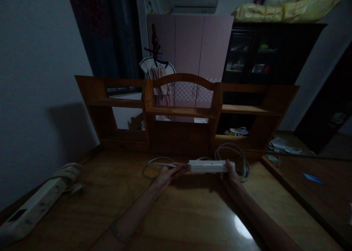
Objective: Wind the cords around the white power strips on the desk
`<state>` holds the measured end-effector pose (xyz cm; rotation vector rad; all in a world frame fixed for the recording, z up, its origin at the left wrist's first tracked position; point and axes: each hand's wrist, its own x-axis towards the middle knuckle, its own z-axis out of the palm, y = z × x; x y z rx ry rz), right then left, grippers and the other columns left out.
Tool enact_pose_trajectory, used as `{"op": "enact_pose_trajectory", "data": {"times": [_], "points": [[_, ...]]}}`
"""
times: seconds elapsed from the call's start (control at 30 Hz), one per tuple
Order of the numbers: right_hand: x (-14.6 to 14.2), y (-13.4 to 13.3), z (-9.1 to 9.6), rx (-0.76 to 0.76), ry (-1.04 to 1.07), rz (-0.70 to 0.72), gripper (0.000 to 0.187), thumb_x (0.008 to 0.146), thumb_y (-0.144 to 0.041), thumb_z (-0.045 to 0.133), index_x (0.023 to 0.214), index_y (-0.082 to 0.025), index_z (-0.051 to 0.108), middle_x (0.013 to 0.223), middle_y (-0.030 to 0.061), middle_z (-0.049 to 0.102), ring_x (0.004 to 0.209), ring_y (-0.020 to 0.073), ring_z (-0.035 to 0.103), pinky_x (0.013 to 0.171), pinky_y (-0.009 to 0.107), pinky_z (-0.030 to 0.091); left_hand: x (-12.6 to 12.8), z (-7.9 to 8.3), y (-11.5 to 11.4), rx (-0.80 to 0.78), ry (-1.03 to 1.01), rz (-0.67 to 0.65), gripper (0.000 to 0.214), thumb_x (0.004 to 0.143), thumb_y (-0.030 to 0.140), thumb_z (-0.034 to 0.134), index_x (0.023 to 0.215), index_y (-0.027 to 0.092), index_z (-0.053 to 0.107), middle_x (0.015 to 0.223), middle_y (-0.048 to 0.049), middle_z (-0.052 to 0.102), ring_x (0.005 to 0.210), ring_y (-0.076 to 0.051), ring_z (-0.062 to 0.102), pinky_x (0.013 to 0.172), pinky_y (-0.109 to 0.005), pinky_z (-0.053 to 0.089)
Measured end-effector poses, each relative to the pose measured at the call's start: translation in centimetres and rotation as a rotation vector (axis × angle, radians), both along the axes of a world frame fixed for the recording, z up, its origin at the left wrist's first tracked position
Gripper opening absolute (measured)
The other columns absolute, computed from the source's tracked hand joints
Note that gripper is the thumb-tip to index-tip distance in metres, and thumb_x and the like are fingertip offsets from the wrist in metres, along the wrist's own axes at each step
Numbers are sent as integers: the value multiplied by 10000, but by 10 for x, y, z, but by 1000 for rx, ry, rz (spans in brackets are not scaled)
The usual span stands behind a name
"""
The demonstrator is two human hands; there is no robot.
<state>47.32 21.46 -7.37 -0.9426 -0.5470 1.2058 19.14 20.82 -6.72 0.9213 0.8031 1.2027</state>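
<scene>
A white power strip (207,166) is held level just above the wooden desk, its long side facing me. My right hand (231,176) is closed around its right end, with the thumb on top. My left hand (169,172) is closed at the strip's left end, its fingers pinching the grey-white cable (162,159) there. The exact spot where those fingertips meet the cable and strip is too dark to make out. More of the cable loops behind the strip and curls past my right hand.
A wooden shelf unit (181,112) stands along the back of the desk (176,214). Another power strip (35,203), its cord bundled, lies at the left by the wall. Beyond the desk's right edge is a lower brown surface with a blue card (312,178).
</scene>
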Motion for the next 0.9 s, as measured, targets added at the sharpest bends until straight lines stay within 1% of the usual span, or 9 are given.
{"op": "enact_pose_trajectory", "data": {"times": [0.07, 0.17, 0.33, 0.43, 0.57, 0.7, 0.8, 0.9], "points": [[-2, 1, 1, -27, 36, -6, 459, 603, -500, 786, 835, -179, 554, 612, -59, 557, 448, 77, 511, 355, 164, 476, 0, 0, 1, 2, -3, 6, 324, 710, 330, 758, 919, 96, 675, 955, -121, 713, 825, -186, 686, 719, -231, 538], [-4, 2, 3, -59, 84, -25, 472, 576, -499, 804, 788, -171, 539, 583, -61, 546, 437, 70, 505, 349, 155, 472, 1, 4, 0, 18, -9, -6, 344, 704, 349, 760, 923, 100, 667, 956, -125, 711, 826, -196, 687, 746, -264, 543], [-4, 0, 8, -66, 147, -39, 487, 527, -475, 836, 760, -176, 529, 567, -82, 536, 408, 46, 476, 323, 132, 443, 1, 13, -7, 51, 3, -53, 363, 689, 276, 777, 979, 90, 662, 941, -132, 711, 829, -198, 677, 725, -271, 547], [-4, -2, 10, -66, 162, -42, 482, 534, -490, 827, 757, -177, 536, 568, -83, 541, 401, 45, 473, 299, 135, 419, 0, 15, -10, 91, 19, -105, 389, 692, 231, 771, 1035, 90, 652, 929, -133, 711, 824, -195, 674, 725, -271, 538], [-5, -3, 12, -74, 181, -69, 475, 535, -481, 828, 787, -192, 548, 616, -88, 578, 452, 52, 525, 317, 131, 427, 2, 15, -13, 147, -15, -154, 390, 686, 167, 765, 1054, 117, 645, 1007, -126, 699, 880, -192, 665, 810, -295, 510], [-4, -1, 11, -89, 191, -89, 439, 560, -465, 819, 796, -204, 556, 638, -93, 595, 492, 60, 556, 355, 139, 456, 4, 15, -14, 146, -64, -190, 427, 657, 119, 772, 1064, 135, 641, 1064, -124, 682, 935, -195, 648, 860, -306, 483], [-3, 0, 10, -102, 192, -96, 417, 583, -477, 801, 784, -203, 560, 644, -87, 603, 519, 66, 571, 386, 137, 469, 3, 17, -16, 141, -74, -204, 443, 638, 110, 778, 1062, 138, 649, 1073, -121, 678, 931, -191, 644, 863, -304, 476], [-3, 0, 10, -108, 189, -95, 401, 595, -478, 792, 773, -202, 561, 632, -81, 599, 524, 69, 570, 408, 139, 476, 2, 19, -18, 145, -63, -208, 439, 647, 111, 766, 1070, 142, 655, 1085, -119, 673, 931, -186, 639, 860, -295, 471]]}}
